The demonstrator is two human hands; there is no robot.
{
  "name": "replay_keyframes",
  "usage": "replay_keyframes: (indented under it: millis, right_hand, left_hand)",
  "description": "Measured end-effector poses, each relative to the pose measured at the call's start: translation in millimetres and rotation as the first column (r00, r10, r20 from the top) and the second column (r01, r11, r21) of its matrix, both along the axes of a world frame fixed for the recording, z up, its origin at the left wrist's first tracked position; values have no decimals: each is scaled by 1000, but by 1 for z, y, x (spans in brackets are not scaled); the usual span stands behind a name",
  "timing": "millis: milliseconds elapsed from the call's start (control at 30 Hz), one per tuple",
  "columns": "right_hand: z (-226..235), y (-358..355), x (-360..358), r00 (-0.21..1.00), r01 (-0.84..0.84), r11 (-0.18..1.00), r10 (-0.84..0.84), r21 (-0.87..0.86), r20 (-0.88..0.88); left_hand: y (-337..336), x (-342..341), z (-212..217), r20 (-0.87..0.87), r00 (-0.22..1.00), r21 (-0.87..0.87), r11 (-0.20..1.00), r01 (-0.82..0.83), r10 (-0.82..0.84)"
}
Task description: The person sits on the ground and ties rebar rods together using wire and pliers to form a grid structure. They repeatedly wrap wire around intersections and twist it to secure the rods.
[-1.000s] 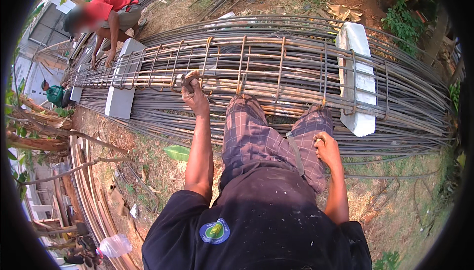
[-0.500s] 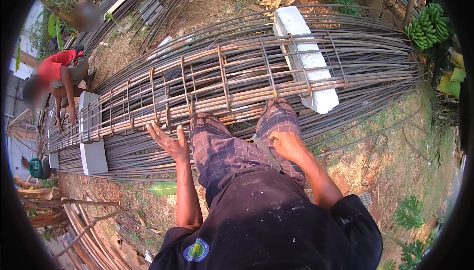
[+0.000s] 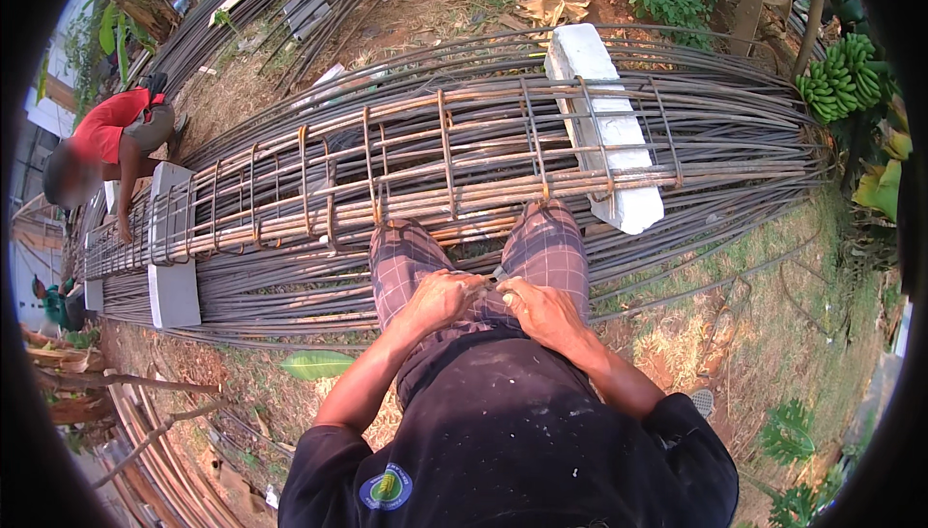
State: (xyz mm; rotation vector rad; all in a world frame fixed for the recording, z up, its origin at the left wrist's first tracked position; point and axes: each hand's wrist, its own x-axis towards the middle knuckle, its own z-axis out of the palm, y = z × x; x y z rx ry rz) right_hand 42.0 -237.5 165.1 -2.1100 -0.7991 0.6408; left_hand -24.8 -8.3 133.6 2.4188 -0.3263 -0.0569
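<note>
I see my left hand (image 3: 440, 298) and right hand (image 3: 541, 308) pinched closed on something small, unclear what, just short of the rebar cage (image 3: 406, 175), where it could drop between the bars.

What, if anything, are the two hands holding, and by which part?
The left hand and right hand meet over the lap, pinching something small and thin between them; what it is and where it is gripped cannot be told.

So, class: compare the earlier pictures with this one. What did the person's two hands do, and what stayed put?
The left hand left the steel cage and drew back to the lap; the right hand moved in from the right knee to meet it. They now pinch something small between them, too small to tell. The cage, white block and crouching co-worker stayed.
</note>
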Motion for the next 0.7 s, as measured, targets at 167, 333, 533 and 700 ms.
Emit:
replay_keyframes:
  millis: [167, 333, 533, 700]
  right_hand:
    - [-8, -9, 6, 977, -196, 977, 201, 80, -66]
    - [-3, 3, 5, 1000, -26, 991, 27, 130, -7]
    - [20, 31, 72, 929, 241, 954, -280, 178, 243]
    - [40, 103, 141, 843, 164, 986, -123, -32, 524]
  left_hand:
    - [27, -13, -32, -263, 932, 161, 942, 296, -248]
    - [25, 12, 13, -254, 955, 7, 987, 159, -152]
    - [43, 45, 20, -13, 837, -362, 778, -514, 547]
    - [70, 90, -32, 225, 742, 184, 720, -669, 632]
